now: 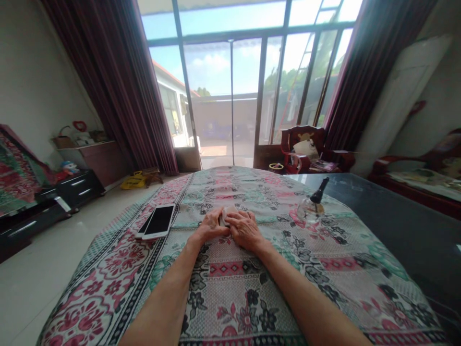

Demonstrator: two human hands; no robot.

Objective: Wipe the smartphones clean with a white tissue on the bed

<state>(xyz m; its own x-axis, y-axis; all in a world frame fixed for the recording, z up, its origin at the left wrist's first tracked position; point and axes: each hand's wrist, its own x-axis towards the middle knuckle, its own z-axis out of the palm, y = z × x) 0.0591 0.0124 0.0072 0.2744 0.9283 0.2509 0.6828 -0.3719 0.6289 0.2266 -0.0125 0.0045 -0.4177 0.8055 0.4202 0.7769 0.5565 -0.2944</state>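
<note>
Both my hands meet over the middle of the patterned tablecloth (230, 302). Between them is a small whitish wad (229, 210), which looks like tissue or cloth; its kind is not clear. My left hand (212, 225) curls around its left side, fingers closed. Over its right side and front lie the bent fingers of my right hand (245, 228), hiding much of it. To the left, a white phone with a dark screen (159, 222) rests partly on another phone (144, 227). A clear bottle with a black spray top (310, 209) stands to the right.
Beyond the cloth's right edge extends a dark tabletop (345, 192). A carved wooden chair (288, 151) stands past the far edge, near glass doors (247, 96). On the left are a black drawer cabinet (81, 185) and a yellow item (134, 180) on the floor.
</note>
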